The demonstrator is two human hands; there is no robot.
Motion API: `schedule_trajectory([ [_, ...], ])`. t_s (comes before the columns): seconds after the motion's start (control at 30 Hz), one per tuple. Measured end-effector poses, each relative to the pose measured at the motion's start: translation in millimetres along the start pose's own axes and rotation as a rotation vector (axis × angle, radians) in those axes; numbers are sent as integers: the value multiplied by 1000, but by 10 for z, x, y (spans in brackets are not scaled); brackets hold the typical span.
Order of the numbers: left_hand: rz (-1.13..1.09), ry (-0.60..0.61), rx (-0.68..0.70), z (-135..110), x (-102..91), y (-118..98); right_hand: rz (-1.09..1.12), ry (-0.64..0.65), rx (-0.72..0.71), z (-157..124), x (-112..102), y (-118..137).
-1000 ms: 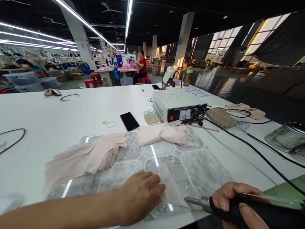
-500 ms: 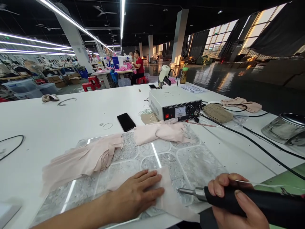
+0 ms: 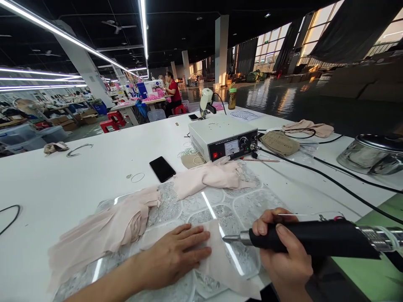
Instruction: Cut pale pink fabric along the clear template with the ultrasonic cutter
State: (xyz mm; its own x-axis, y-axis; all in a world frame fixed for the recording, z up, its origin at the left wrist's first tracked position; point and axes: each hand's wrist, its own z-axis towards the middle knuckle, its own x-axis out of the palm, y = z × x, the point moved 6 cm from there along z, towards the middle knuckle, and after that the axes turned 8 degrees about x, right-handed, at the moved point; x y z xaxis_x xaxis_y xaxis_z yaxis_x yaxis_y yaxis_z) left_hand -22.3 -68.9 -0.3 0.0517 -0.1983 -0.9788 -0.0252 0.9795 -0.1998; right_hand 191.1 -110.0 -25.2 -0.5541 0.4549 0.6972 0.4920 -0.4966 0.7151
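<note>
My left hand (image 3: 176,256) lies flat, fingers stretched, on a pale pink piece of fabric (image 3: 217,247) over a grey marble-patterned board (image 3: 248,214). My right hand (image 3: 283,247) is wrapped round the black handle of an ultrasonic cutter (image 3: 315,238). Its pointed metal tip is at the right edge of the fabric piece; whether it touches, I cannot tell. Beyond my left hand lies a stack of pink fabric strips (image 3: 107,226). A second bunch of pink strips (image 3: 208,178) rests at the board's far edge.
A white control box (image 3: 223,136) with a dial stands behind the board, a black cable (image 3: 315,172) running from it. A phone (image 3: 162,169) lies left of it. At right are a glass pot (image 3: 371,155) and a brown cloth bundle (image 3: 280,144). A person in red (image 3: 172,90) sits farther back.
My right hand has moved left with the cutter, bringing its tip closer to the fabric edge. My left hand stays flat on the fabric. The view has shifted slightly.
</note>
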Motion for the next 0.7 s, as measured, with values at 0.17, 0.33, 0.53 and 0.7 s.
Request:
schedule_trajectory([
  [0.17,-24,-23,-8,-8,-17,16,-2,9,20,-4,45,-45],
  [0.33,-26,-39,4,-21,-12,27,-7,-1,19,-1,66,-18],
  [0.53,-20,-44,15,-23,-19,29,8,-2,30,-1,92,-37],
  [0.7,-21,-54,-6,46,-39,29,14,12,56,-34,117,-120],
])
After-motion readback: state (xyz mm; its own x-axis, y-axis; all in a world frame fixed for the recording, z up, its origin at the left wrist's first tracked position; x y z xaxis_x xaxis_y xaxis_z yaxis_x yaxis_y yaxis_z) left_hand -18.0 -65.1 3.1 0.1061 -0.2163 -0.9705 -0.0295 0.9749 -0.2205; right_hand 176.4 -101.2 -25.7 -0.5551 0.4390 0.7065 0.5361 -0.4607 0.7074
